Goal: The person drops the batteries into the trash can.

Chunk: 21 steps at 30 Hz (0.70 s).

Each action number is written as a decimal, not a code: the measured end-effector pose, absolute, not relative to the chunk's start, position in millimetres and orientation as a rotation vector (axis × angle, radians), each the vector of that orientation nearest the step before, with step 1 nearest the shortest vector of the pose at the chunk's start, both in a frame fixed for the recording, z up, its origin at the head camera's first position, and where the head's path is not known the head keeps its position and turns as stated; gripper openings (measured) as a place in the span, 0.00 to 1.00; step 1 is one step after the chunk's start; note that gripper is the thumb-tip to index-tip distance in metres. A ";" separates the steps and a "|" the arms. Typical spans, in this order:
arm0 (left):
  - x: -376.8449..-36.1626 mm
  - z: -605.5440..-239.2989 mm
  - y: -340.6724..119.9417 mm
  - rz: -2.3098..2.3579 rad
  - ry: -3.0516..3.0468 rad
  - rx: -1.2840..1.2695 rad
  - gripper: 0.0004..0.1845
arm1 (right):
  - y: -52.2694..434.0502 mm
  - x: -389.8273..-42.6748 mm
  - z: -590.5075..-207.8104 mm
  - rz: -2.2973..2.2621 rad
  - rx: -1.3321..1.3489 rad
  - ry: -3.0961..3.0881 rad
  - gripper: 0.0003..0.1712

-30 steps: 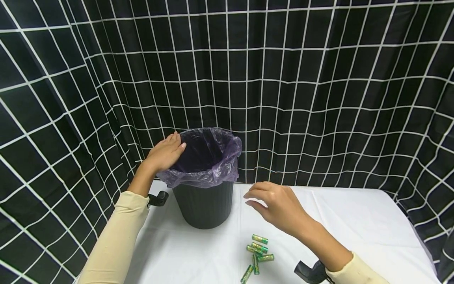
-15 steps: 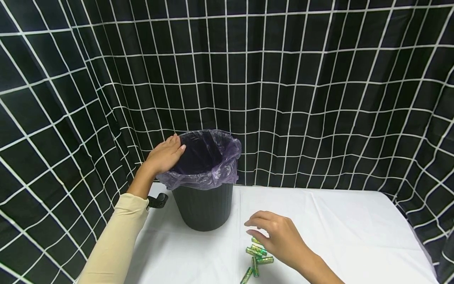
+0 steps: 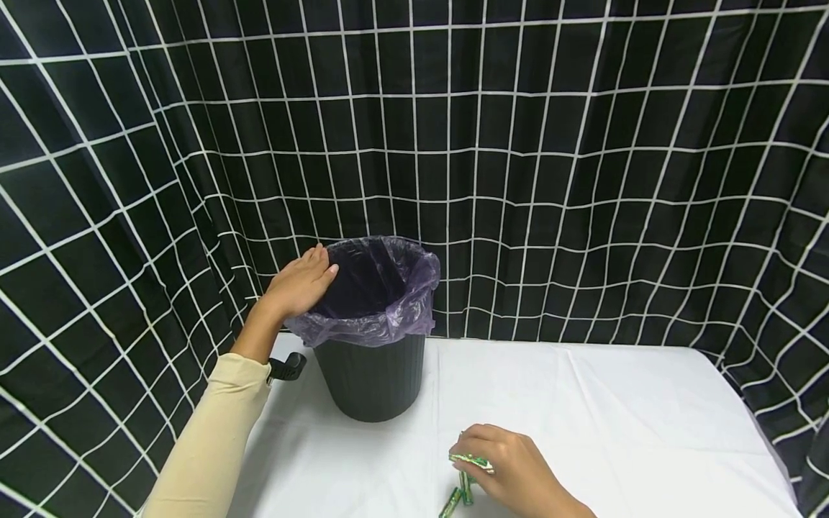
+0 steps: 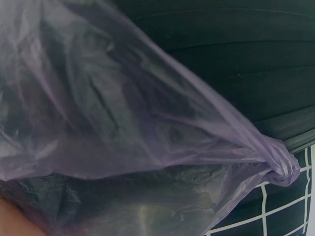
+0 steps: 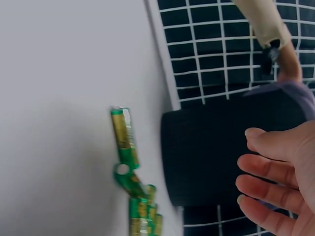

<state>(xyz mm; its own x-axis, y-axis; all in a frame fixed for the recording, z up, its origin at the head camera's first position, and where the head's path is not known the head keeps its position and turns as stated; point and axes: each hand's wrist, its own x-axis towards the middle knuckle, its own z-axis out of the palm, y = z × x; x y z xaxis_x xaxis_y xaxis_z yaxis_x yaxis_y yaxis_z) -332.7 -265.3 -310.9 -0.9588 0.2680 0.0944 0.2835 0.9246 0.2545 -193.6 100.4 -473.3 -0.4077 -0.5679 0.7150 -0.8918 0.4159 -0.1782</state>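
The right hand (image 3: pixel 508 464) is at the loose batteries (image 3: pixel 467 488) on the worktop (image 3: pixel 602 417), thumb and fingers apart; a careless pinch could send neighbours rolling. The left hand (image 3: pixel 301 283) rests, fingers outstretched, at the lined bin's rim (image 3: pixel 369 331), where leaning hard might tip it.

PLACE: looks like a makeshift recording booth from where I stand | WALLS: black curtain (image 3: pixel 497 122) with white grid lines, hanging in folds behind and on both sides | SURFACE: table (image 3: pixel 615 410) draped in plain white | KIT: black wrist-worn camera (image 3: pixel 287 367) | WIDER ROOM: hidden; home, lab or office, can't tell
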 end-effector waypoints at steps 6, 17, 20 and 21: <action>-334.4 -310.7 -266.1 -0.394 -3.026 -0.444 0.35 | 103.2 -191.6 -491.4 0.710 1.238 -2.158 0.12; -334.6 -309.4 -266.9 -0.391 -3.028 -0.432 0.35 | 96.7 -191.1 -510.3 0.783 1.266 -2.235 0.08; -334.5 -310.2 -266.6 -0.402 -3.031 -0.434 0.35 | 96.4 -189.9 -513.9 0.771 1.259 -2.262 0.07; -334.6 -310.4 -266.5 -0.402 -3.033 -0.433 0.35 | 96.3 -189.6 -515.1 0.775 1.262 -2.267 0.07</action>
<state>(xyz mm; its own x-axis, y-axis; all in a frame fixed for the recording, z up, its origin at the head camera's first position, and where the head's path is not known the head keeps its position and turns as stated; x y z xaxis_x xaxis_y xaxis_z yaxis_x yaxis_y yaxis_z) -334.6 -266.5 -310.4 -0.9594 0.2683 0.0874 0.2818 0.9269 0.2479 -189.6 96.3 -515.1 -0.4932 -0.6243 0.6058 -0.8645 0.4293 -0.2615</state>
